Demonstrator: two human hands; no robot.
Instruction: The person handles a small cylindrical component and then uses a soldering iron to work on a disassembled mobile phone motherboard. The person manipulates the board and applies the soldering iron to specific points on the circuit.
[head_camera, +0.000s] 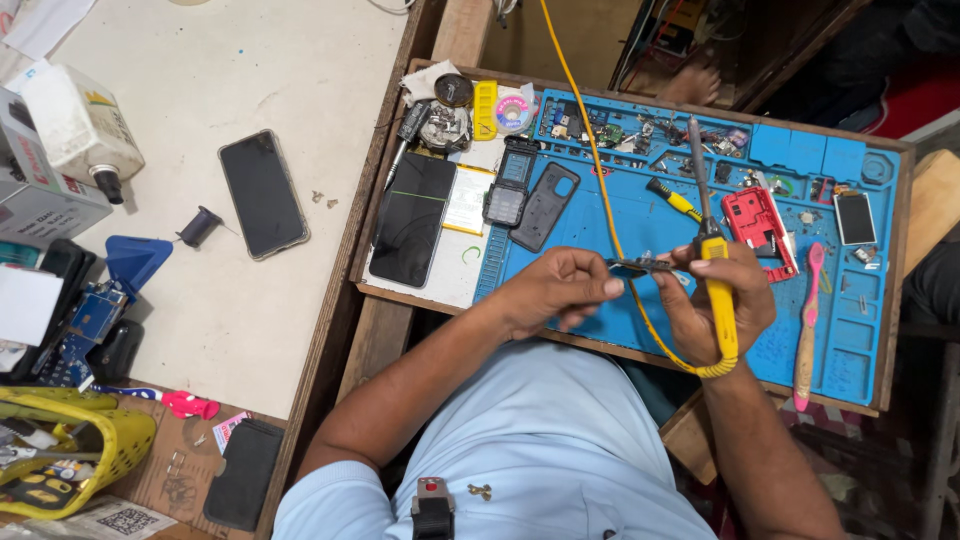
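Observation:
My left hand (555, 290) pinches one end of a small dark circuit part (640, 265) above the blue repair mat (640, 215). My right hand (715, 300) grips a yellow-handled soldering iron (715, 270), its metal tip pointing away toward the mat's far compartments. The fingertips of that hand also touch the small part's other end. A yellow cable (590, 130) runs from the iron's handle up across the mat.
On the mat lie a red phone frame (755, 225), a black back cover (543, 205), a dark phone (412, 218), a pink toothbrush (808, 320) and a small screwdriver (672, 198). Left, the white table (300, 70) holds a black phone (262, 193), a glue bottle (80, 125) and a yellow basket (80, 450).

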